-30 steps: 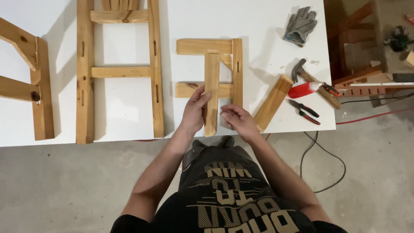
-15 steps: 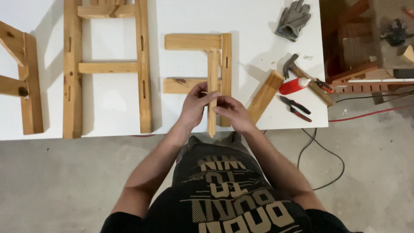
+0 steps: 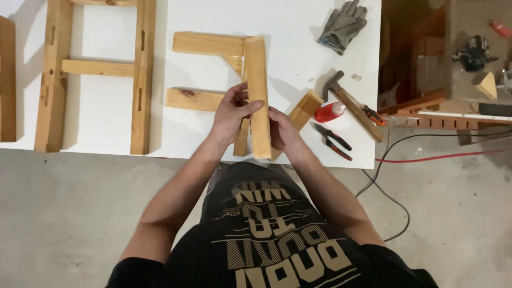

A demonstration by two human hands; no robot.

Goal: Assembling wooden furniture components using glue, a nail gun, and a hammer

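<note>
A long wooden post (image 3: pixel 257 80) stands lengthwise on the white table (image 3: pixel 202 128), joined at its far end to a short crosspiece (image 3: pixel 205 44). My left hand (image 3: pixel 230 112) wraps over the post's left side, fingers across its top face. Gripping the post's near right edge is my right hand (image 3: pixel 281 129). A thinner wooden slat (image 3: pixel 242 140) shows between my hands, partly hidden. A second crosspiece (image 3: pixel 193 99) lies to the left of my left hand.
A wooden frame with two rails (image 3: pixel 96 74) lies at the left. A short wood block (image 3: pixel 305 108), a hammer (image 3: pixel 349 101), a red bottle (image 3: pixel 329 112), pliers (image 3: pixel 333 141) and grey gloves (image 3: pixel 344 24) lie at the right. Cables (image 3: pixel 394 154) trail on the concrete floor.
Both hands have closed around the wider post and the slat, lifting them slightly. The view has shifted, so the table pieces sit further left and nearer.
</note>
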